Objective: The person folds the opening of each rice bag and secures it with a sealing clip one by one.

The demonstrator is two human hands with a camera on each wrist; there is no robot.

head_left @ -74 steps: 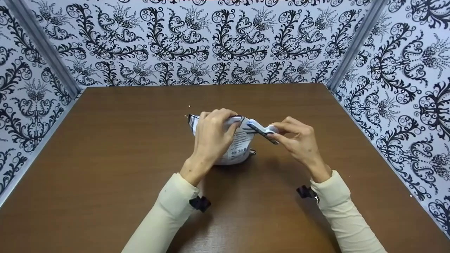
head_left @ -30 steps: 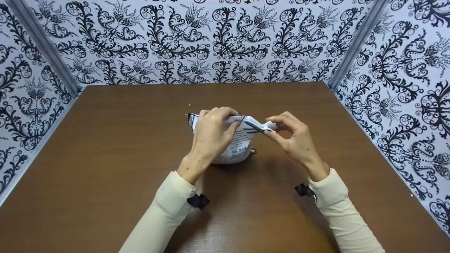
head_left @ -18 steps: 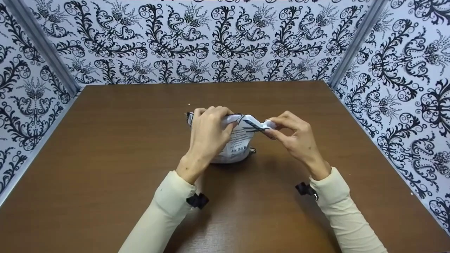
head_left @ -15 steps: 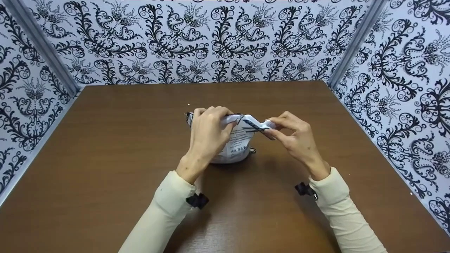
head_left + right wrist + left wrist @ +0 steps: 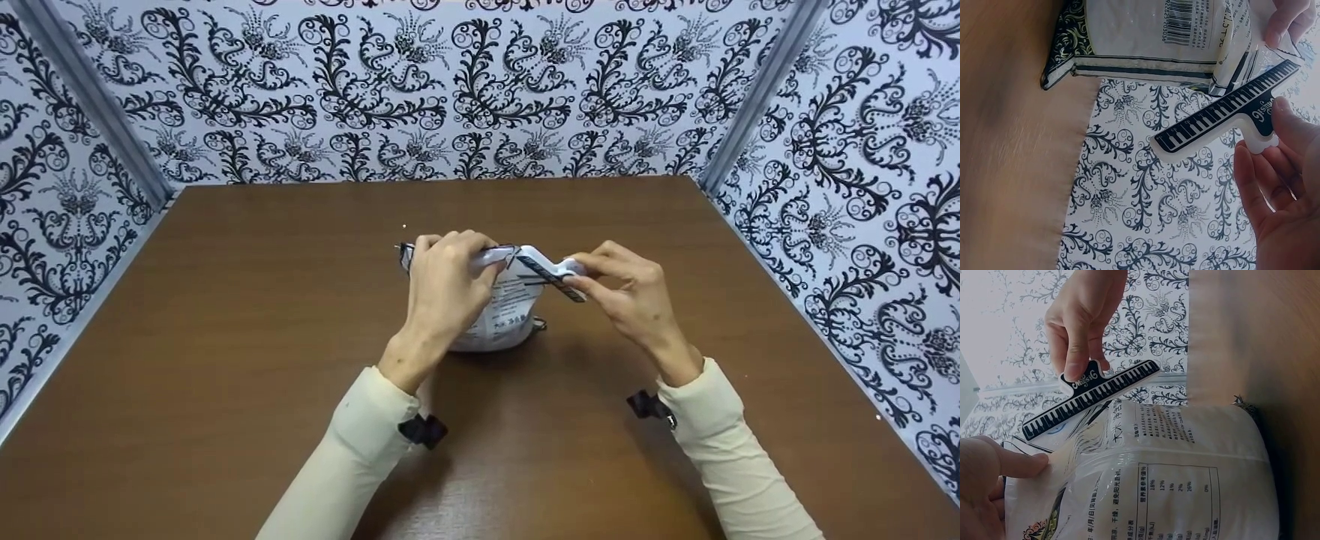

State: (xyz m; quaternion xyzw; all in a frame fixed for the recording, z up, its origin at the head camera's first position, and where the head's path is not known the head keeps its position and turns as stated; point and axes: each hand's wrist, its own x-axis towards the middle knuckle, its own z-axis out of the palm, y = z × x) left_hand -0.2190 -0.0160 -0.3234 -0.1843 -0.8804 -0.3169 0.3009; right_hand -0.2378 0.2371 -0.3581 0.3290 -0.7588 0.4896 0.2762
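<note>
A white printed plastic bag of rice stands on the table, its top edge folded over. My left hand grips that folded top with the thumb on the near side, as the left wrist view also shows. With thumb and fingertips, my right hand pinches the tab of a long bag clip. Black and white piano keys and the word "Music" mark the clip. It slants at the right end of the bag's top, overlapping the fold in the left wrist view.
The brown wooden table extends around the bag. Patterned black-and-white panels rise behind it and at both sides. Black camera mounts are strapped to both wrists.
Over the frames the right hand has shifted slightly left with the clip, bringing it nearer the left hand. The clip has also tilted a little. The bag stays in place, still held by the left hand.
</note>
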